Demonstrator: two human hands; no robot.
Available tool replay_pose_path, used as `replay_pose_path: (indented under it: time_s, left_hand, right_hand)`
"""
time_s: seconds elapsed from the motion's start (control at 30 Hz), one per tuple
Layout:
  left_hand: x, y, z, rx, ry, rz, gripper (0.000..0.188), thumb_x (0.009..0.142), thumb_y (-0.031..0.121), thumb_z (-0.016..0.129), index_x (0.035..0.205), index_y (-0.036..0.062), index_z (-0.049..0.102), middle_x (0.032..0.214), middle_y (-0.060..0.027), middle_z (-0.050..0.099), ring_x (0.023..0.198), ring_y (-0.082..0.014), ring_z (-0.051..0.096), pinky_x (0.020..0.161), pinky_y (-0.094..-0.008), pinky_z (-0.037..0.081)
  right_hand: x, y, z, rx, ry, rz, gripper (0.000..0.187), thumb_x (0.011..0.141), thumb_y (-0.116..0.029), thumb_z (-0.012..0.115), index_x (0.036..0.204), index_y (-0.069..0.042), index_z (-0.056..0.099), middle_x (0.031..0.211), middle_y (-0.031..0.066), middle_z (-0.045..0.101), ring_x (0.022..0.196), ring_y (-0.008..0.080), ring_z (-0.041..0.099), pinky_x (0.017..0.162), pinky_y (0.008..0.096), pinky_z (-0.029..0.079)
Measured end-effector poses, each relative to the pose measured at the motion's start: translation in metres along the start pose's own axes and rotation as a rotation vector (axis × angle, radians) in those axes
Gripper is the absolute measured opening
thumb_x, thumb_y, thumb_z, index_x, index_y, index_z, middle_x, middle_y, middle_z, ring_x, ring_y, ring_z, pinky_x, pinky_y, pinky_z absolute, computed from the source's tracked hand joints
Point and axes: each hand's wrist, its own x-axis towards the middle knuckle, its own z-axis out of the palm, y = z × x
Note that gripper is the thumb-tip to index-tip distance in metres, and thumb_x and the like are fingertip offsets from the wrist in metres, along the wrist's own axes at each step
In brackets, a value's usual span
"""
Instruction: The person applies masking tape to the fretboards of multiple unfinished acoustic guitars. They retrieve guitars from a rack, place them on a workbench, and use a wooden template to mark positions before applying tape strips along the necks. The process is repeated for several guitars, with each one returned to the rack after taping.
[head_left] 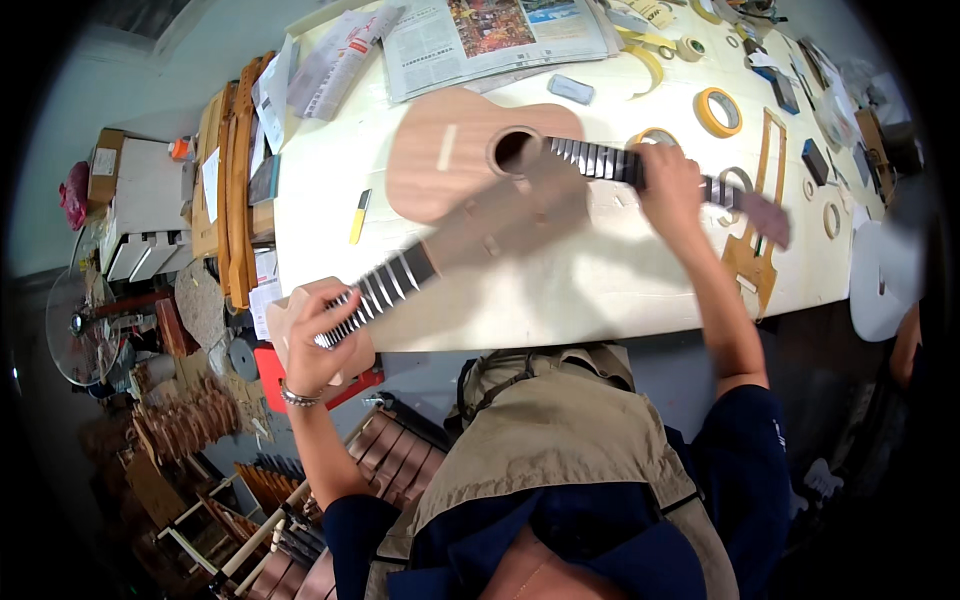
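An unstrung ukulele with a plain wooden body and round soundhole lies on the table. My right hand is closed around its dark fretted neck, between soundhole and headstock. At the lower left my left hand grips a second ukulele by its fretboard, near the pale body. This one tilts up, and its wide brown headstock is blurred, crossing in front of the first one's body. Part of the second body is hidden behind my hand and wrist.
A pale worktable carries newspapers, a yellow cutter knife, a grey block, yellow tape rolls and a wooden template. Wooden boards stand along the left edge. A fan is further left.
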Motion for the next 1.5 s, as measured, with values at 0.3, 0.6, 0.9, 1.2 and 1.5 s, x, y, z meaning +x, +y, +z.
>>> replay_pose_path:
  time_s: [0.3,0.6,0.9,1.2,1.5]
  left_hand:
    - [-0.002,-0.031,0.094,0.349,-0.183,0.199,0.056,0.062,-0.01,0.054,0.106,0.0218,0.068,0.102,-0.0038,0.06,0.095,-0.0255,0.053,0.084,-0.0366,0.04]
    - [0.012,0.006,0.132,0.142,0.04,0.198,0.038,0.073,0.009,0.07,0.11,0.0115,0.064,0.105,-0.0064,0.059,0.096,-0.0254,0.055,0.08,-0.037,0.044]
    - [0.038,0.074,0.208,-1.102,0.065,-0.308,0.047,0.077,0.016,0.074,0.115,-0.0033,0.054,0.099,-0.0092,0.062,0.085,-0.0119,0.061,0.077,-0.026,0.051]
    - [-0.027,-0.019,0.129,-0.765,0.244,-0.475,0.008,0.081,0.01,0.068,0.081,0.0025,0.067,0.077,-0.004,0.065,0.064,-0.0091,0.056,0.059,-0.0208,0.047]
    - [-0.041,-0.125,0.071,-0.264,0.426,-0.479,0.016,0.081,0.007,0.067,0.095,0.0001,0.067,0.072,-0.0022,0.061,0.062,-0.0069,0.053,0.061,-0.0222,0.045]
  right_hand:
    - [-0.02,-0.014,0.072,0.302,-0.012,0.225,0.04,0.077,-0.022,0.069,0.114,-0.011,0.058,0.111,0.0095,0.053,0.111,0.027,0.045,0.095,0.046,0.03]
    - [-0.035,0.034,0.05,1.24,0.049,0.563,0.026,0.086,-0.009,0.061,0.107,0.003,0.051,0.102,0.0144,0.065,0.1,0.019,0.06,0.089,0.0308,0.044]
    - [-0.117,-0.128,-0.023,1.594,0.279,0.554,0.027,0.084,0.004,0.056,0.108,0.002,0.045,0.119,0.0182,0.058,0.11,0.0199,0.054,0.095,0.0308,0.04]
    - [-0.179,-0.1,-0.018,3.066,0.415,0.947,0.046,0.086,-0.006,0.053,0.13,-0.003,0.042,0.131,0.0091,0.052,0.127,0.022,0.041,0.111,0.045,0.017]
    - [-0.178,-0.1,0.025,0.228,-0.007,0.103,0.086,0.081,-0.024,0.069,0.143,0.0,0.015,0.113,0.0197,0.061,0.117,0.0219,0.052,0.104,0.0377,0.03]
